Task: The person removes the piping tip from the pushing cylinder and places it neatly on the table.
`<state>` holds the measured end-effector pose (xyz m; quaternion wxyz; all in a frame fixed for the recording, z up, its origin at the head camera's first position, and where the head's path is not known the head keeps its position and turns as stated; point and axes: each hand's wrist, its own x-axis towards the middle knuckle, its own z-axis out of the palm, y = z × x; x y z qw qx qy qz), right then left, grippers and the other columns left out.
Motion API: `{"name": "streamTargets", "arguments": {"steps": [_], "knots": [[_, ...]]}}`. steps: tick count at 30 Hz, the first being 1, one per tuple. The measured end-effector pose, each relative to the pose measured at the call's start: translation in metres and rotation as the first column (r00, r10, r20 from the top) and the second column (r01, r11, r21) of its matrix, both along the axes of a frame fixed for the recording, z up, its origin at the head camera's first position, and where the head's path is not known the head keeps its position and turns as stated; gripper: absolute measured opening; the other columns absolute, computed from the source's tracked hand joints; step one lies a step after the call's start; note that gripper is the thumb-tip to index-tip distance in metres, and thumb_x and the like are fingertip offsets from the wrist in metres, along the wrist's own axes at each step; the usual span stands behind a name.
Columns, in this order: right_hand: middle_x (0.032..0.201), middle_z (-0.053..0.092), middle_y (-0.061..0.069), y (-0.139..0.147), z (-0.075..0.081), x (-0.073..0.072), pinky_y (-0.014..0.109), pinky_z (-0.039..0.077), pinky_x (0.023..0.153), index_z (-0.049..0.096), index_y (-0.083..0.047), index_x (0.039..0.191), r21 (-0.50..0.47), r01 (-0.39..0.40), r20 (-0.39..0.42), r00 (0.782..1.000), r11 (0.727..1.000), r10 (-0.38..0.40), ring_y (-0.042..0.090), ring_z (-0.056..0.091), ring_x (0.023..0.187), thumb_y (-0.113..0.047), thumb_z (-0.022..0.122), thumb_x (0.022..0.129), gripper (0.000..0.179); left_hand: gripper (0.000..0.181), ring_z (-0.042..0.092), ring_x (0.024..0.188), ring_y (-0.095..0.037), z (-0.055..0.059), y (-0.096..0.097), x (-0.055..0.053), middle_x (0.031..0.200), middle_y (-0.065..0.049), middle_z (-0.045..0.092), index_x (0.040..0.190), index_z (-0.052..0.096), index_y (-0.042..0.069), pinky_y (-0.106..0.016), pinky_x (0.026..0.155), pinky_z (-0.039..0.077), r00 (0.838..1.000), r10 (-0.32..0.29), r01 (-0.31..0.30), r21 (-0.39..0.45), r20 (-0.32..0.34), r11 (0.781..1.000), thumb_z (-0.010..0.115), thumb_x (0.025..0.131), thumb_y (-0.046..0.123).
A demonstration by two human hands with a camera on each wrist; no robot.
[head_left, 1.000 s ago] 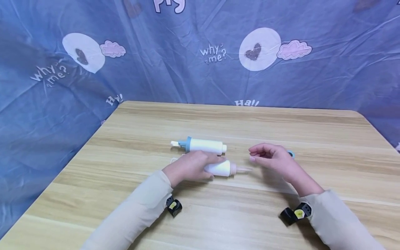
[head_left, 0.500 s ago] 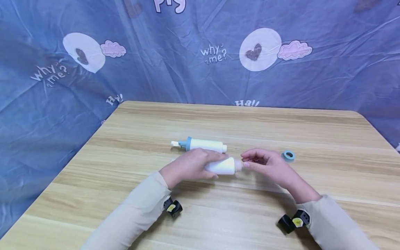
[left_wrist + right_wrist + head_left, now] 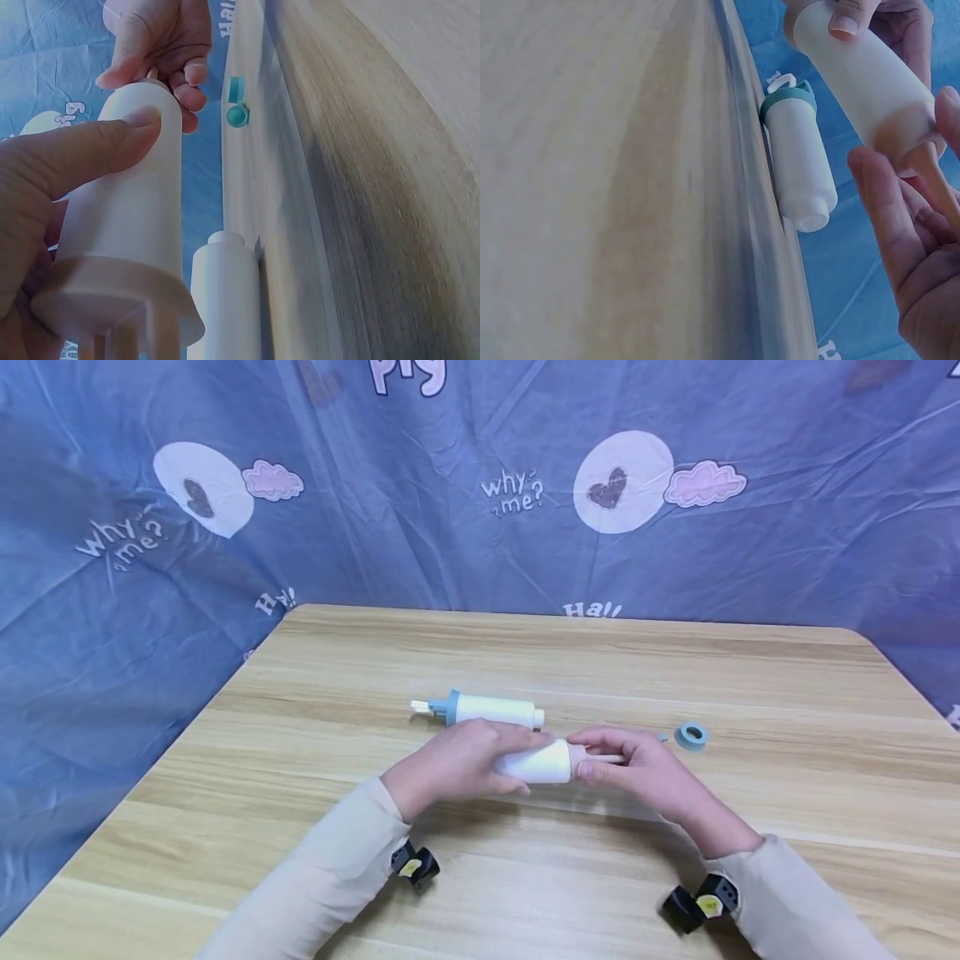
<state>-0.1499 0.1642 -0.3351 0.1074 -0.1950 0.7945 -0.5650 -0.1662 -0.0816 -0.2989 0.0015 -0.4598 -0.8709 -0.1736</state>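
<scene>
My left hand [image 3: 468,760] grips the white barrel of a balloon pump [image 3: 536,763], its thumb lying along the top in the left wrist view. A pinkish-beige flange [image 3: 112,289] with prongs stands at the barrel's near end in that view. At the other end is a pinkish-beige cap with a thin nozzle [image 3: 931,174]. My right hand [image 3: 637,768] pinches that cap between thumb and fingers, the nozzle pointing in toward the palm. Behind the left hand, a second pump [image 3: 495,710] with a blue collar lies on the table, its barrel end bare.
A blue cap [image 3: 691,735], ring-shaped from the head view, lies beyond my right hand; part of it is hidden by the hand. The wooden table [image 3: 525,893] ends at a patterned blue cloth [image 3: 450,527] behind it.
My right hand has moved left onto the capped end of the pump and now pinches it. The left hand has raised the pump slightly while holding it. The blue cap has come into fuller view.
</scene>
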Motion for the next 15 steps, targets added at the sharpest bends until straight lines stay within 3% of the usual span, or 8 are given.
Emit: {"name": "streamTargets", "arguments": {"steps": [7,15], "knots": [[0.104,0.065,0.024,-0.0005,-0.0007,0.0017,0.026,0.054,0.075,0.058,0.010,0.115,-0.016,0.027,0.017,1.000,1.000,-0.026,0.009,0.066,0.086,-0.012,0.066,0.085,0.038,0.059,0.059,0.107,-0.013,0.0002,0.0017,0.0013,0.122,-0.002,0.062,0.129,0.056,0.014,-0.025,0.088,0.047,1.000,-0.007,0.007,0.015,-0.001,1.000,0.076,0.076,0.027],[0.105,0.066,0.023,-0.0020,-0.0010,0.0030,0.025,0.054,0.074,0.061,0.008,0.112,-0.019,0.038,-0.033,0.999,0.999,-0.039,0.007,0.066,0.087,-0.012,0.067,0.084,0.034,0.058,0.060,0.105,-0.012,0.0013,0.0003,-0.0003,0.124,-0.001,0.061,0.130,0.055,0.016,-0.023,0.085,0.048,0.995,0.005,-0.009,0.043,0.099,0.999,0.075,0.077,0.028]]}}
